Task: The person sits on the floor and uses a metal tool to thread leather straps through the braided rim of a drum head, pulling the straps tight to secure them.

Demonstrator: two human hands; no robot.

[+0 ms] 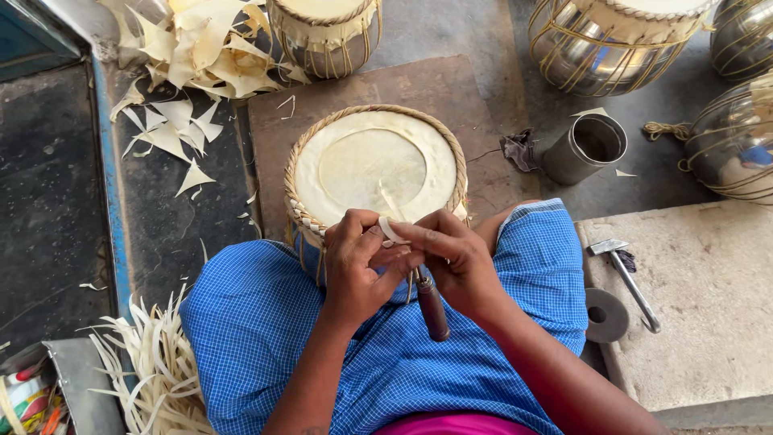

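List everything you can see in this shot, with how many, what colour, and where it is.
round drum with pale skin head and braided rim: one, cream, centre, between the knees
shiny metal drum shells laced with pale straps: about four, silver, along the top and right edge
pale hide offcuts: a pile, cream, top left
thin pale hide strips: a bundle, cream, bottom left
grey metal cup: one, lying on its side, right of the drum
metal hammer: one, grey, on the stone slab at right
dark round disc: one, beside the slab
blue checked cloth: one, over the lap
wooden-handled tool: one, brown, under the right hand
left hand: fingers on a pale strip
right hand: fingers on the same strip
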